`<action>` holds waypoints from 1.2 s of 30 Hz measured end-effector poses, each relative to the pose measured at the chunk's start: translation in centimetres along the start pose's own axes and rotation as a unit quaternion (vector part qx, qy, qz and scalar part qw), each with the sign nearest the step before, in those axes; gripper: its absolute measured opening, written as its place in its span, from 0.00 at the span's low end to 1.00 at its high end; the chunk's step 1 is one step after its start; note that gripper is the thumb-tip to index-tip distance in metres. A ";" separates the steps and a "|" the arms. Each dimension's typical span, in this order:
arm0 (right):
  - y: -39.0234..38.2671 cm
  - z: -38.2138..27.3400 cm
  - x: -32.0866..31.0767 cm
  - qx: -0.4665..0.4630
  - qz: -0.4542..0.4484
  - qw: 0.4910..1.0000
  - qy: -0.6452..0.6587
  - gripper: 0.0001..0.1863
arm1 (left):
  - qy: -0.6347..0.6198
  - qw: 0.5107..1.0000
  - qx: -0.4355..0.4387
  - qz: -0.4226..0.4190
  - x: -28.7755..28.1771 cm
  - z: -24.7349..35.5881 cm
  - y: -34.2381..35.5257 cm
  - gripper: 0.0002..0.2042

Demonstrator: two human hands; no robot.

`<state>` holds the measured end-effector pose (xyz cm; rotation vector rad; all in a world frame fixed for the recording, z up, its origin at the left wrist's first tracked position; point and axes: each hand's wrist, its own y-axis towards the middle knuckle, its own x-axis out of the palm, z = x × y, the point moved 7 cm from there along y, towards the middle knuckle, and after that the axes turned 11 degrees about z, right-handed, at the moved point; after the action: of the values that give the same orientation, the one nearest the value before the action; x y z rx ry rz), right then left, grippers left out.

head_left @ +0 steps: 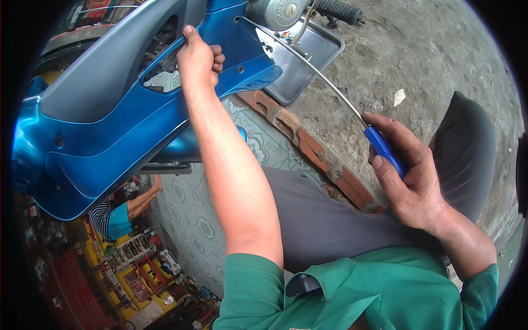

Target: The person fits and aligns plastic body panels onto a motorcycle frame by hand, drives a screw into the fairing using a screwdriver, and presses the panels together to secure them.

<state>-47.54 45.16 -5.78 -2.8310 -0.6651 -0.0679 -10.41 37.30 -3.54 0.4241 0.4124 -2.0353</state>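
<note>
In the head view, I take the blue fairing panel (126, 118) of the motorbike as my landmark. My left hand (198, 58) is up on it, fingers curled over the edge of the cut-out opening near the panel's upper right, clenched on the plastic and steadying it. My right hand (410, 184) sits well off to the right of the panel and lower, wrapped tight around the blue handle of a long screwdriver (330, 88); the thin steel shaft runs up and to the left from my fist toward the panel's top right corner, where its tip meets the bodywork close under the round grey housing (278, 12). I cannot tell whether the tip is seated in a screw head; it is too small there. As I judge it, the work on the panel is partway: the panel sits in place on the bike, at least two small holes in it look open, and the shallow metal tray (311, 58) just right of the panel holds what seem to be a few small loose parts, so some fasteners appear to be out and at least one at the top corner is under the tool. A handlebar grip (338, 10) shows beyond the tray. Below the panel runs a brick kerb (316, 151) between the patterned tile floor and rough concrete, with my grey-trousered knees right of it. Another person (124, 212) in a striped and teal top crouches beneath the panel.
</note>
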 end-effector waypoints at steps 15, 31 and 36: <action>-0.6 0.1 1.1 -0.054 -0.010 0.998 -0.011 0.25 | -0.022 1.000 -0.002 -0.002 -0.1 0.4 -0.1 0.30; -3.7 -3.4 9.2 0.282 -0.056 0.906 0.310 0.29 | -0.031 0.998 0.000 -0.048 0.2 0.2 -0.1 0.29; -4.0 -6.1 16.3 0.270 -0.103 0.858 0.424 0.31 | -0.015 0.999 0.007 -0.028 -1.6 0.8 0.2 0.29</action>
<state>-34.66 54.28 2.62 -1.8879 -0.6205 -0.9393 -9.62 38.03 -2.12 0.3931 0.3957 -2.0972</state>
